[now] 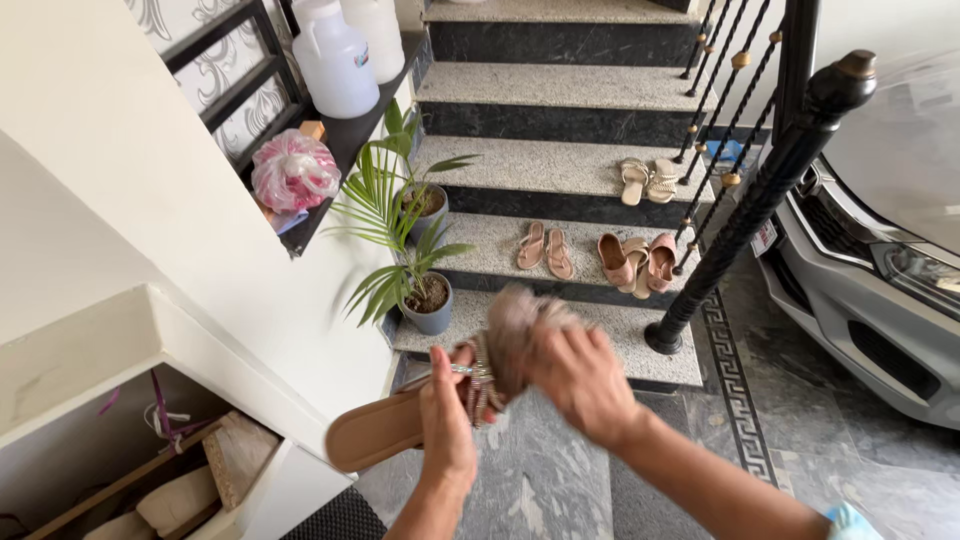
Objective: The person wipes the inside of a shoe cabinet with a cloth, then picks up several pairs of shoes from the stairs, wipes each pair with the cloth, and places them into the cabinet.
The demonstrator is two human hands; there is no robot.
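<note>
My left hand (446, 415) grips a tan flat sandal (375, 432) by its beaded strap, sole pointing left. My right hand (580, 380) is blurred with motion and holds a pale cloth-like wad (520, 325) against the sandal's front. Both hands are over the grey marble floor just in front of the lowest stair step.
Granite stairs (560, 85) hold three pairs of sandals (545, 250) (636, 260) (648, 180). Two potted palms (420, 290) stand left. A black railing post (760, 200) rises at right, a car bumper (860, 300) beyond. A white cabinet (150, 340) with an open shelf sits lower left; jugs (335, 60) and a pink bag (293, 170) rest on a ledge.
</note>
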